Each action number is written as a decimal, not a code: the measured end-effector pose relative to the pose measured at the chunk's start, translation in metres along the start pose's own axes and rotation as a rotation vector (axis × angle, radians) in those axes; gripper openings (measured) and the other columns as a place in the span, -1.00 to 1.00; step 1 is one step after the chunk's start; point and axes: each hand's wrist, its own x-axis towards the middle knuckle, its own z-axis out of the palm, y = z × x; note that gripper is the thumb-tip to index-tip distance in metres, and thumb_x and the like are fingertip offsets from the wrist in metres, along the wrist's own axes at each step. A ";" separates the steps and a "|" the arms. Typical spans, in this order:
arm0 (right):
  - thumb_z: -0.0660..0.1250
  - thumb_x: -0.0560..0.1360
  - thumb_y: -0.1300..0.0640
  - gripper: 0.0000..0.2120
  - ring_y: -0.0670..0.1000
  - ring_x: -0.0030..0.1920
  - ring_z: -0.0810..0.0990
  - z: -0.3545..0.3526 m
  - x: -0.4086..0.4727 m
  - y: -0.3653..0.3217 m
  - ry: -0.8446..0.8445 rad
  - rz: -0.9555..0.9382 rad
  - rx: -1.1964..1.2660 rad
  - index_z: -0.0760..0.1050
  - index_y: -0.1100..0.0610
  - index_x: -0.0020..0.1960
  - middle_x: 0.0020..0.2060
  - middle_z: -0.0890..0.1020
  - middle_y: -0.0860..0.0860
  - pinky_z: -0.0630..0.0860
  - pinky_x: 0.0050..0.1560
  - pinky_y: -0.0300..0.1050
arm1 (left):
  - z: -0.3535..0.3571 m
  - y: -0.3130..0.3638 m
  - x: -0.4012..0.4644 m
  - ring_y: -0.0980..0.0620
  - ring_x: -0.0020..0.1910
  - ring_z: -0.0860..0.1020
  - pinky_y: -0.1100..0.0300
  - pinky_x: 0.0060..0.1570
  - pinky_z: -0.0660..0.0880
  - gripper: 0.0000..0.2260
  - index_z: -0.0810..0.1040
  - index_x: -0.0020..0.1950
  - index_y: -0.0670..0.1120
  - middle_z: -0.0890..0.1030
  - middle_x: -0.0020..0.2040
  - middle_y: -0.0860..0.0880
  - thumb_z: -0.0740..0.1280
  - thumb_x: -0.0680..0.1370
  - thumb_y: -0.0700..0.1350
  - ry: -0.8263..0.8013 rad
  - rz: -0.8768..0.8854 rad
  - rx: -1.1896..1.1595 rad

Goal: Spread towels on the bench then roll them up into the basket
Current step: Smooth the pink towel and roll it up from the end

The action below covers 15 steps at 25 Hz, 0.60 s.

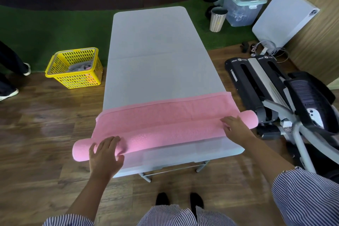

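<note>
A pink towel (165,115) lies across the near end of the grey bench (157,51), its near edge rolled into a long tube that sticks out past both sides. My left hand (105,154) rests flat on the roll's left part, fingers spread. Flat on the right part of the roll, close to its end, lies my right hand (235,124). The unrolled part of the towel stretches flat toward the far side. A yellow basket (55,71) stands on the floor left of the bench, with grey cloth inside.
A black and grey exercise machine (275,93) stands close on the right of the bench. Another person's legs and shoes (11,77) are at the far left. A small bin (218,19), a clear storage box (242,5) and a folded table (282,18) stand at the back right.
</note>
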 end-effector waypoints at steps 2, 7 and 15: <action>0.26 0.50 0.17 -0.52 0.01 0.40 0.29 0.003 -0.004 0.002 -0.091 -0.021 -0.096 0.30 0.13 0.41 0.38 0.38 0.01 -0.08 0.50 -0.01 | 0.001 0.001 0.000 -0.02 0.00 0.63 -0.18 0.19 0.29 -0.55 0.59 0.11 -0.08 0.66 0.01 -0.01 0.46 0.23 -0.05 -0.021 -0.020 0.001; 0.28 0.48 0.02 -0.51 0.00 0.34 0.37 -0.009 -0.006 -0.001 -0.093 -0.037 -0.334 0.32 0.02 0.39 0.34 0.43 -0.06 0.12 0.43 -0.09 | -0.010 0.001 0.001 0.03 -0.24 0.65 -0.10 0.11 0.27 -0.63 0.64 -0.03 -0.01 0.68 -0.19 0.08 0.15 0.34 0.09 -0.011 0.033 0.082; 0.21 0.50 0.12 -0.60 0.05 0.27 0.42 -0.017 -0.006 -0.010 0.001 -0.119 -0.299 0.38 0.07 0.34 0.31 0.45 -0.01 0.25 0.34 -0.02 | -0.012 0.004 0.009 -0.04 -0.01 0.63 -0.17 0.13 0.35 -0.63 0.59 0.08 -0.02 0.65 0.03 -0.01 0.12 0.37 -0.03 0.031 0.135 0.007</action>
